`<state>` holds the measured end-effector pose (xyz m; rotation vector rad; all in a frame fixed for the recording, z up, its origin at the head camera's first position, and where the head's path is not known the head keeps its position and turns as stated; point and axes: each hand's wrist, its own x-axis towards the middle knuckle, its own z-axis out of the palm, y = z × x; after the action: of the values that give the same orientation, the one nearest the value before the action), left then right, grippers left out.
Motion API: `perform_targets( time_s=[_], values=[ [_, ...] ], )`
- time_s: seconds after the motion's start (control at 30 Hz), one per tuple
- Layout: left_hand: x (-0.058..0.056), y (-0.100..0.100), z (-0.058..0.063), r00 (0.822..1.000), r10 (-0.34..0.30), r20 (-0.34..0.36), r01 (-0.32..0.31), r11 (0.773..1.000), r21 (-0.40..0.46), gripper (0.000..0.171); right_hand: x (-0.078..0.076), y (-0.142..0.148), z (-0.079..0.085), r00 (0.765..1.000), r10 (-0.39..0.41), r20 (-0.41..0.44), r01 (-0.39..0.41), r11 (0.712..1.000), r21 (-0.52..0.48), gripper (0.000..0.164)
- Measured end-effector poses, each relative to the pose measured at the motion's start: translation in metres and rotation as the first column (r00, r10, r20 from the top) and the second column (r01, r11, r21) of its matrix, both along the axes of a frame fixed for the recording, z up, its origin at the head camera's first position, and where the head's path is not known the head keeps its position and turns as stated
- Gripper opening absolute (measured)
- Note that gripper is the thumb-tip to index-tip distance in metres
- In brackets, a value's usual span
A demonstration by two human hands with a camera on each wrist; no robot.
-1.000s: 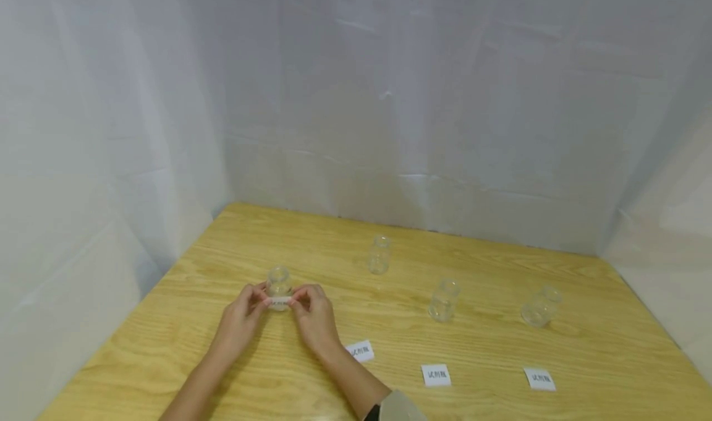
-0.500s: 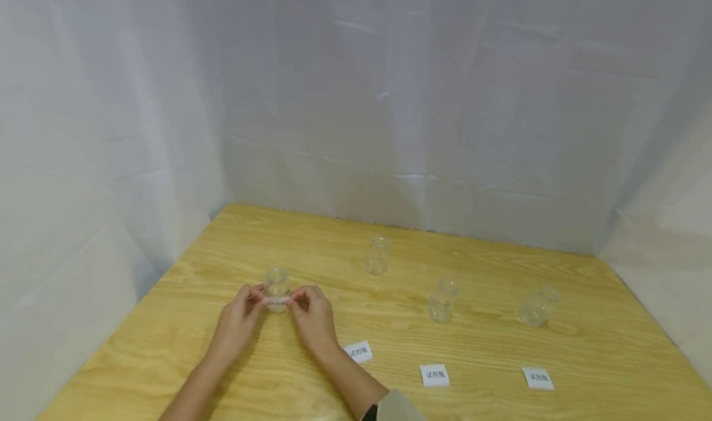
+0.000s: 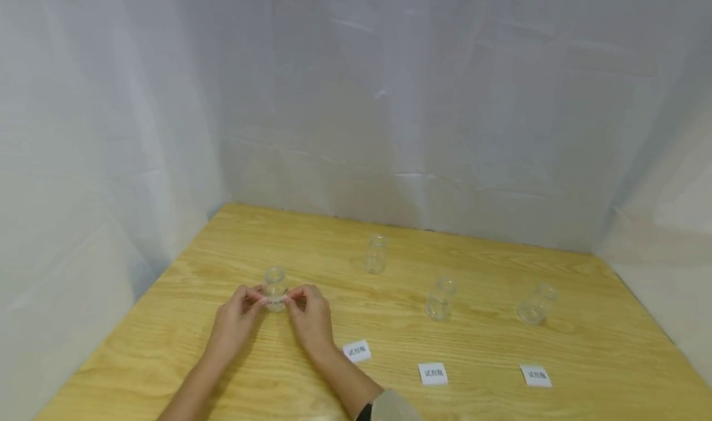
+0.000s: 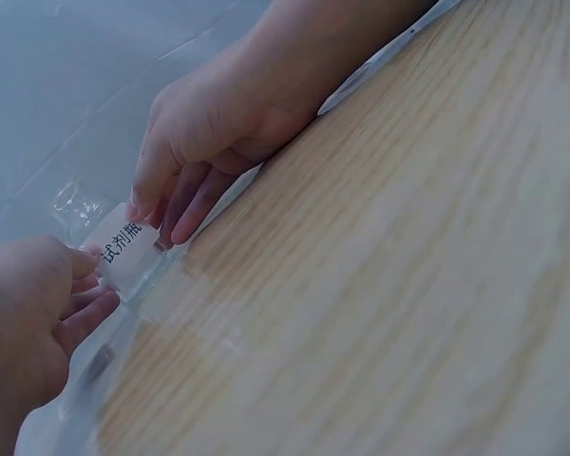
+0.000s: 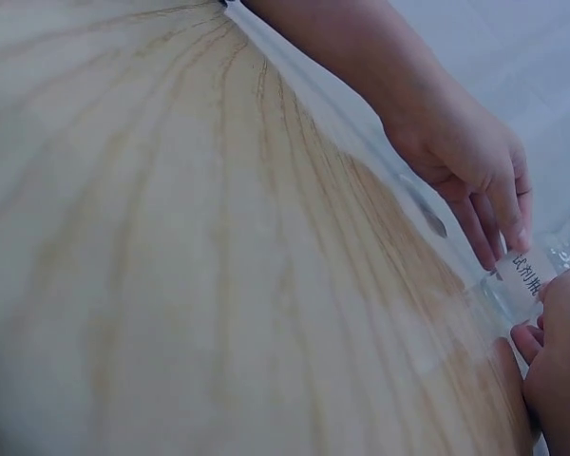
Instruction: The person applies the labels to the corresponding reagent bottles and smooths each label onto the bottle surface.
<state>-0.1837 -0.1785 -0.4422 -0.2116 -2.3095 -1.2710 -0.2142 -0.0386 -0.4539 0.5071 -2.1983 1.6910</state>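
Observation:
A small clear glass bottle [image 3: 274,279] stands upright on the wooden table at the left of the head view. Across its front lies a white label [image 4: 121,249] with dark Chinese characters, bent along the curve of the glass. My left hand [image 3: 235,322] pinches the label's left end, thumb at the front. At the opposite end, my right hand [image 3: 311,322] pinches the label in the same way. Both hands' other fingers reach round the sides of the bottle, partly hidden. In the right wrist view the bottle is partly covered by the right hand [image 5: 562,351].
More clear bottles, one at the back [image 3: 375,255], one in the middle [image 3: 440,300] and one at the right [image 3: 537,305], stand on the table [image 3: 222,248]. Three white labels [image 3: 356,350] lie in front. White sheeting [image 3: 411,112] surrounds the back and sides.
The label's ends have bent further back round the bottle, and its writing looks narrower from the head. Both hands keep their hold. The head view has shifted slightly.

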Motion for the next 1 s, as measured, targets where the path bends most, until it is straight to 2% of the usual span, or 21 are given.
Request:
perform_targets(
  time_s=[0.47,0.6,0.73,0.87,1.0],
  values=[
    [-0.0018,-0.0003,0.0015,0.994,-0.012,0.11,0.001,0.995,0.096,0.009,0.0019,-0.0011,-0.0014,1.0,-0.009,-0.021,0.009,1.0,-0.005,0.006],
    [-0.0016,-0.0005,0.0017,0.995,-0.017,0.103,0.006,0.995,0.103,0.01,0.0028,-0.0009,-0.0003,0.999,-0.024,-0.029,0.024,1.0,-0.007,0.006],
    [-0.0017,-0.0011,0.0012,0.996,-0.021,0.089,0.011,0.995,0.103,0.01,0.0032,-0.0004,0.0011,0.999,-0.034,0.01,0.034,0.999,-0.021,0.011],
    [-0.0018,-0.0015,0.0013,0.994,-0.023,0.104,0.013,0.996,0.094,0.009,0.0024,0.0001,0.0006,0.998,-0.036,0.044,0.038,0.998,-0.041,0.018],
    [-0.002,-0.0013,0.0018,0.993,-0.023,0.118,0.011,0.995,0.1,0.013,0.0013,0.0004,-0.0008,0.999,-0.038,0.021,0.039,0.998,-0.042,0.019]
  ],
)
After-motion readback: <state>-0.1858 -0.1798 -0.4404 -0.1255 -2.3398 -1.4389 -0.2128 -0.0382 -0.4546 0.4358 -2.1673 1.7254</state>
